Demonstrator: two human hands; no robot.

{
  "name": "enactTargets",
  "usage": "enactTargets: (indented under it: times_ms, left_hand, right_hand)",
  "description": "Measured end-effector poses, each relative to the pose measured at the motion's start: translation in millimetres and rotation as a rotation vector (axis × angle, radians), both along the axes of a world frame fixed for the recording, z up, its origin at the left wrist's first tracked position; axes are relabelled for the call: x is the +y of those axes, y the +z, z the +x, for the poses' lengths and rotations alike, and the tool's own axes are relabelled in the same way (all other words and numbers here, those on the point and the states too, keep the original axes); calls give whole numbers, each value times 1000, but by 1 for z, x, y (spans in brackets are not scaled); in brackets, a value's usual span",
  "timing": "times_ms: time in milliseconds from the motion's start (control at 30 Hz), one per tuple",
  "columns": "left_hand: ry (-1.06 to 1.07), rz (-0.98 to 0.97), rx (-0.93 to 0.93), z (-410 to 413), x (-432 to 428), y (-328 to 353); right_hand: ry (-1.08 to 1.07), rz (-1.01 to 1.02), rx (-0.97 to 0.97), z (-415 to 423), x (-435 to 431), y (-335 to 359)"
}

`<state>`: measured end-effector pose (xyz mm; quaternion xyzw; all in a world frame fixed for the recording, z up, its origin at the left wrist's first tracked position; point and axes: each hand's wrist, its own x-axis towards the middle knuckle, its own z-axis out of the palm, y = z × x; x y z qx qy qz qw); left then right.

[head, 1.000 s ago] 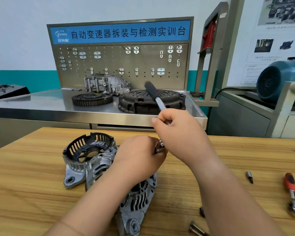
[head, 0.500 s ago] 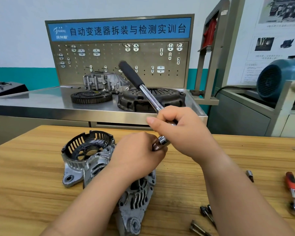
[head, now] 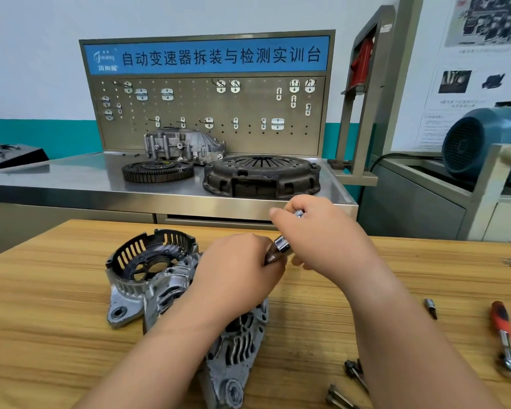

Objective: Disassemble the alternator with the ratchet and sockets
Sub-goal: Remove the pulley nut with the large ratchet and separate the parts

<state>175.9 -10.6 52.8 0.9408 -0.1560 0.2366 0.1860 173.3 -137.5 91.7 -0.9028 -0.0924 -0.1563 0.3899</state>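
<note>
The grey alternator point(head: 233, 349) stands tilted on the wooden table point(head: 42, 335), its top hidden under my left hand point(head: 236, 276). My left hand holds the knurled socket point(head: 273, 255) at the alternator's top. Just above it shows the chrome ratchet head point(head: 282, 242). My right hand point(head: 322, 237) grips the ratchet, and only a silver bit of its shaft point(head: 298, 214) shows by the thumb. A detached slotted end cover point(head: 142, 261) leans against the alternator's left side.
On the table's right lie a red-handled ratchet point(head: 506, 340), a small socket bit point(head: 430, 307) and loose bolts point(head: 355, 371). Behind the table, a steel bench point(head: 71, 178) carries a clutch plate point(head: 261, 175), a toothed ring point(head: 157, 170) and a pegboard.
The ratchet's black handle, which stood up and to the left above my right hand, has swung out of sight behind that hand. My left hand stays on the socket.
</note>
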Motion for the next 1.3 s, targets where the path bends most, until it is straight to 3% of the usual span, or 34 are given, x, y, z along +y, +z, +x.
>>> enactTargets:
  times_ms: [133,333,533,967,1133,1300]
  left_hand:
    - [22,-22,-16,0,-1,-1]
    - [17,-52,9,1,1,-1]
    - [31,11,25,1,2,0]
    - [6,47,43,-3,2,3]
    - [-61,-74,89,-5,6,5]
    - [-270,-550,280,-13,10,18]
  right_hand:
    - [21,-17,100,-2,-8,4]
    - [178,68,-100,-1,-1,4]
    - [370,202,-167,-8,4,8]
    - [367,124,-281,-8,0,5]
    - [389,236,-269,-9,2,6]
    - [343,509,-136,1,1,2]
